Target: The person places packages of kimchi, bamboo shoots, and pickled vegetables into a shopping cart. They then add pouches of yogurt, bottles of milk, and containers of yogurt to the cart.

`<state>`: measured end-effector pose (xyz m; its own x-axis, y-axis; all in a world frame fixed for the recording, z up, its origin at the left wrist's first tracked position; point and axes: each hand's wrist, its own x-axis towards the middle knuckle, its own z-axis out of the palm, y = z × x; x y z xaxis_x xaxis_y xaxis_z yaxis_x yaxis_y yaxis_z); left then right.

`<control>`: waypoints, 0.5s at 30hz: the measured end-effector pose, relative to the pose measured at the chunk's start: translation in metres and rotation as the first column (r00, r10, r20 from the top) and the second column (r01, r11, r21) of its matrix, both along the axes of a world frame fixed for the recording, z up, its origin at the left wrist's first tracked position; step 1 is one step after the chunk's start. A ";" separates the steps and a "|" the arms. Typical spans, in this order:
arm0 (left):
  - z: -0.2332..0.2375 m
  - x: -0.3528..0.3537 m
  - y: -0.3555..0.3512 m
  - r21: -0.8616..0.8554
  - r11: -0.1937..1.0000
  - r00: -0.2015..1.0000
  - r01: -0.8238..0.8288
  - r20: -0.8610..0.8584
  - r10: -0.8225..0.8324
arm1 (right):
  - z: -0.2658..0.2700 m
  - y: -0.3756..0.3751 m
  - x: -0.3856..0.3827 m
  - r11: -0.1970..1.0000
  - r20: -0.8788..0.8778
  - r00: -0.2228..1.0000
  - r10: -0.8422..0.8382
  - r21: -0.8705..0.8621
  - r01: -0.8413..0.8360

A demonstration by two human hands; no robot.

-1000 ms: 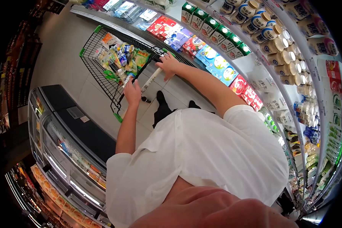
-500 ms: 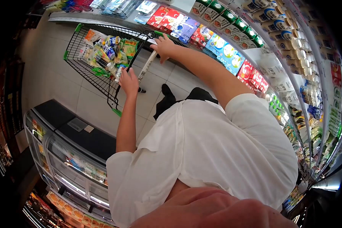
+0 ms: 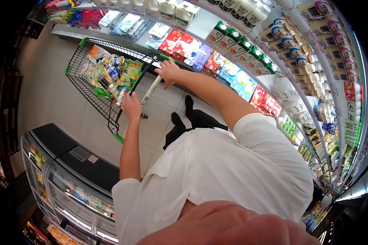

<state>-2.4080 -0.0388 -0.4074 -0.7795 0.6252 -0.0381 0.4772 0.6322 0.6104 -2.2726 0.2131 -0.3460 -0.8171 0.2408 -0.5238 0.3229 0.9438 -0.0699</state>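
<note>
A black wire shopping cart (image 3: 87, 90) with green corner pieces stands ahead of me. Its pale handle (image 3: 151, 90) runs between my hands. My right hand (image 3: 170, 73) is closed over the handle's far right end, the thumb hanging down on the near side. Around the left end, my left hand (image 3: 131, 107) is bent over the bar, its fingertips close to a bottle (image 3: 122, 94) in the basket. Packaged groceries (image 3: 109, 73) fill part of the cart: green bags (image 3: 133, 70), an orange-and-white packet (image 3: 98, 53) and several bottles.
Along my right curves a lit dairy shelf (image 3: 200, 34) with milk jugs (image 3: 167, 9), green-capped cartons (image 3: 243, 47) and coloured boxes (image 3: 214, 63). A glass-topped freezer (image 3: 75, 183) stands to my left. Tiled floor (image 3: 95, 118) lies between, with my shoes (image 3: 177, 119) on it.
The view has shifted, and the shelf's upper rows with milk jugs show more. My feet have changed position in a step. Both hands stay on the cart handle.
</note>
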 end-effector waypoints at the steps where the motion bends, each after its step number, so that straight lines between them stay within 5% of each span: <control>1: 0.004 -0.004 0.002 0.027 1.000 1.000 0.007 -0.004 -0.007 | -0.001 0.000 -0.004 1.000 -0.006 1.000 -0.009 -0.010 0.009; 10: 0.008 -0.031 0.008 -0.052 0.999 0.997 0.013 -0.076 -0.017 | -0.017 0.006 -0.005 1.000 -0.252 0.968 -0.010 -0.029 0.002; 12: 0.011 -0.040 0.008 -0.036 0.999 0.999 -0.019 0.041 0.020 | -0.041 0.004 -0.001 0.995 -0.462 0.886 -0.037 -0.099 -0.010; 15: -0.003 -0.053 0.005 0.098 0.995 0.992 -0.033 0.122 0.021 | -0.045 -0.020 0.025 0.904 -0.637 0.708 -0.305 -0.427 0.007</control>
<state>-2.4612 -0.0336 -0.4106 -0.7898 0.6091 -0.0716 0.3796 0.5772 0.7230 -2.2476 0.1927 -0.3914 -0.9468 0.3113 0.0809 0.1856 0.7342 -0.6531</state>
